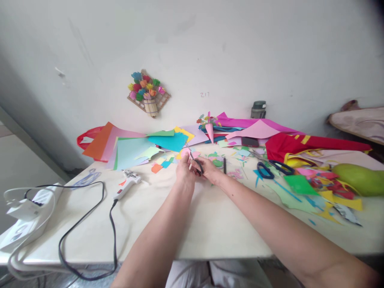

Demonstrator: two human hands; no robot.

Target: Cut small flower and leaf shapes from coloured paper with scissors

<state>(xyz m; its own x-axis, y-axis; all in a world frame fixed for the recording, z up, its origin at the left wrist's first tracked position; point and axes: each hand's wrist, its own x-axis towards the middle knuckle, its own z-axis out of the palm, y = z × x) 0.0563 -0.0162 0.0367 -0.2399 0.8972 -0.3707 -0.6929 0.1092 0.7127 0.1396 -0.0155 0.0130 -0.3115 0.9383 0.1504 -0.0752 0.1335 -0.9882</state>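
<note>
Lost between the fingers
The dark-handled tool (198,165) is mostly hidden by left hand (185,171) and right hand (211,171); green fruit (360,179) and power strip (30,206) run off the edges.

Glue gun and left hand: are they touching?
Apart. The head view shows the glue gun lying on the table, with bare tabletop between it and the left hand.

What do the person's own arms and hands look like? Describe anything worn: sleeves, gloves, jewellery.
The left arm and right arm are bare, with no sleeves in view. The left hand and right hand wear no gloves; no watch or bracelet shows. Rings are too small to tell.
</note>
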